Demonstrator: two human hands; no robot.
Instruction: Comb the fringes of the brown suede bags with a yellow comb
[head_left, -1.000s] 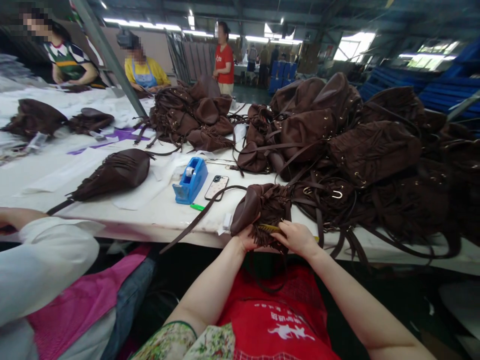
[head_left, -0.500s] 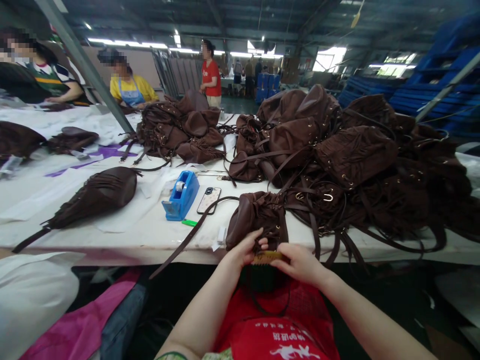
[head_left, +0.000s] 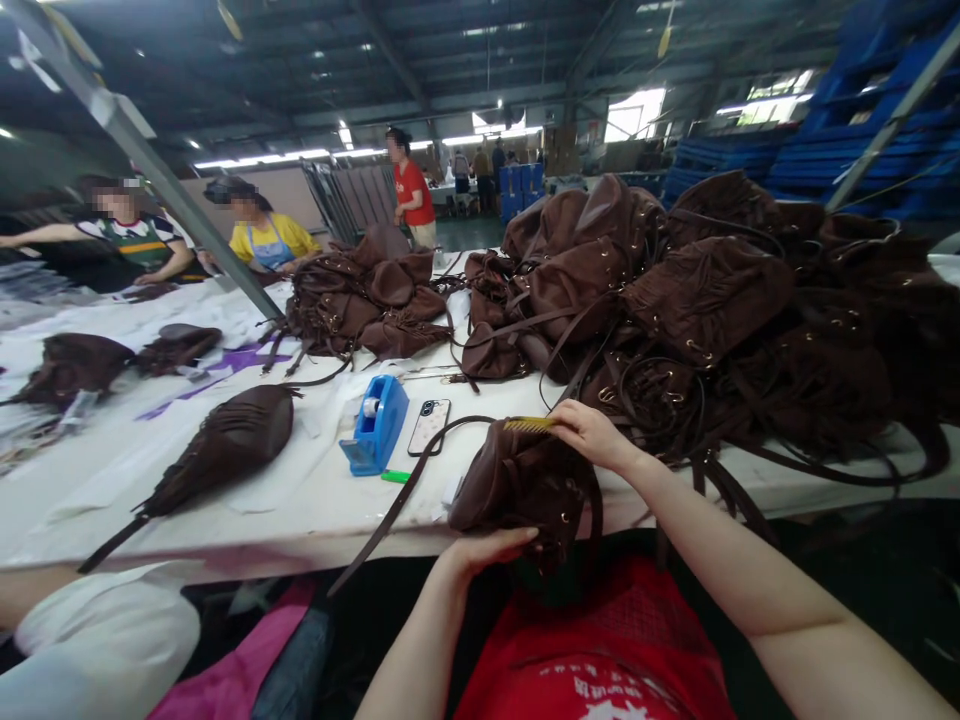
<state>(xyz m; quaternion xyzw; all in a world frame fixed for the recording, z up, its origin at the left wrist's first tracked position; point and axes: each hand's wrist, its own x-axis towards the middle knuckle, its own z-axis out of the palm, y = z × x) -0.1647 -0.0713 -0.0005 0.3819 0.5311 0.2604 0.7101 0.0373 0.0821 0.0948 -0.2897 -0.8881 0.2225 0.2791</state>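
A dark brown fringed drawstring bag lies at the table's near edge in front of me. My left hand grips its near side, thumb on top and the fingers hidden beneath. Pinched in my right hand is a yellow comb, its teeth against the far upper side of the bag. A long strap runs from the bag to the left and hangs over the edge.
Left of the bag are a blue tape dispenser, a phone and a green cutter. Heaps of brown bags lie right and behind; another bag lies left. Across the table, co-workers are at work. A white sleeve shows lower left.
My right hand has moved the comb up and away from me, from the bag's near side to its far upper side. My left hand has shifted lower on the bag, which is tilted more.
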